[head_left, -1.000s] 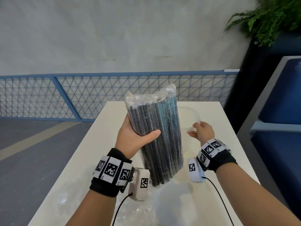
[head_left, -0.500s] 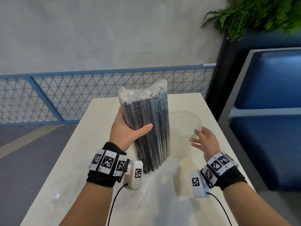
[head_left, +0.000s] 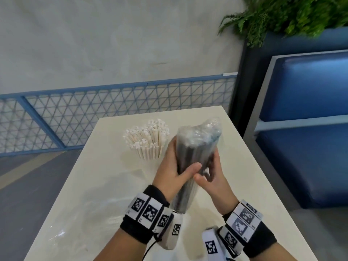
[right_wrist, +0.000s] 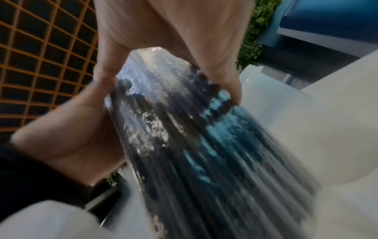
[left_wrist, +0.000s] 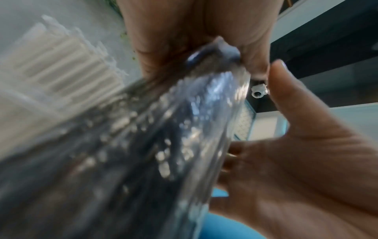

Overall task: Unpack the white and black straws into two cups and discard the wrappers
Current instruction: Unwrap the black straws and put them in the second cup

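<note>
A pack of black straws in clear plastic wrap is held upright above the white table, tilted slightly away from me. My left hand grips its left side, thumb across the front. My right hand grips the right side, fingers curled behind the pack. Both wrist views show the pack blurred between the two hands. White straws stand bunched in a cup behind and left of the pack, also in the left wrist view. The clear cup is hidden behind the pack and hands.
A crumpled clear wrapper lies on the table's near left. A blue mesh fence runs behind the table, a blue seat stands close on the right, and a plant hangs at top right.
My right hand left the clear cup and came over to grip the pack's right side. The view swung left, and the white straws came into sight.
</note>
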A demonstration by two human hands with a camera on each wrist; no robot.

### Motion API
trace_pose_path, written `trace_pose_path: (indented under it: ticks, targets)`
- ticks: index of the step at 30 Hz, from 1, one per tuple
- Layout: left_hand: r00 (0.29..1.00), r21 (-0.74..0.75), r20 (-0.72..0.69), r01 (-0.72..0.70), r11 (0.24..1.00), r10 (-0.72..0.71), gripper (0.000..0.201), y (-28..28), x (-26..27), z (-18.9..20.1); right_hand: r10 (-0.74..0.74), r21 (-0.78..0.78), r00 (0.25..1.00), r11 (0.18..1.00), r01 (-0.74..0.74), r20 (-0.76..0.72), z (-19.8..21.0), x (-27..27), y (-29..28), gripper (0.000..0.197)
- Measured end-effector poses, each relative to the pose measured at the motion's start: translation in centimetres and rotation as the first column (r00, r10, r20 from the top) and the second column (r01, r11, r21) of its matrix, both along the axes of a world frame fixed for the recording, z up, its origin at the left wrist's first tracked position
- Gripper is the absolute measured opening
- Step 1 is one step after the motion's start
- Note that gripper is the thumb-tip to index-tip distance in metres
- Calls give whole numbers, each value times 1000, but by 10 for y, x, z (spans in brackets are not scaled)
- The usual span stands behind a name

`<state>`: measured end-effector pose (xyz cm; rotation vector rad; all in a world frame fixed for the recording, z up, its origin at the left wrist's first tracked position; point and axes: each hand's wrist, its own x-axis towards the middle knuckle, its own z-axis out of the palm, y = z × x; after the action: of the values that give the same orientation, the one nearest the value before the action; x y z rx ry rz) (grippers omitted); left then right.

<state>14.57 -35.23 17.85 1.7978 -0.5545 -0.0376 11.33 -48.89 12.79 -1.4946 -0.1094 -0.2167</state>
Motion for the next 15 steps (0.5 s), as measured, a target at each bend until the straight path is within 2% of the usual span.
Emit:
trace_pose_path:
  ticks: [2, 4, 6, 8, 11, 13, 15]
  targets:
    - [987, 5, -61, 149, 989, -148, 78, -10, -9, -4, 28, 24, 1000, 999, -28, -4, 3, -1, -1, 116]
    - [970, -27, -119, 210, 977, -212, 77, -16, -14, -10, 47, 54, 999, 997, -47, 4, 15, -5, -1, 110]
    - [959, -35, -129, 251, 967, -253, 81, -16, -14, -16, 6, 85, 999, 996, -9, 36, 26, -9, 2, 107]
    - [949, 5, -126, 292, 956, -289, 71, -14, -9, -17, -77, 194, 997, 978, 76, -4, 29, -11, 3, 92]
    - [948, 104, -120, 308, 946, -296, 53, -15, -2, -12, -143, 169, 989, 975, 147, -35, 18, -9, -8, 79]
    - [965, 157, -66, 262, 952, -255, 61, -13, 6, -11, -160, 274, 985, 946, 173, -68, 4, -4, -19, 59]
    - [974, 143, -118, 211, 967, -195, 81, -8, 16, -13, -139, 327, 987, 932, 156, -75, 5, -3, -25, 44]
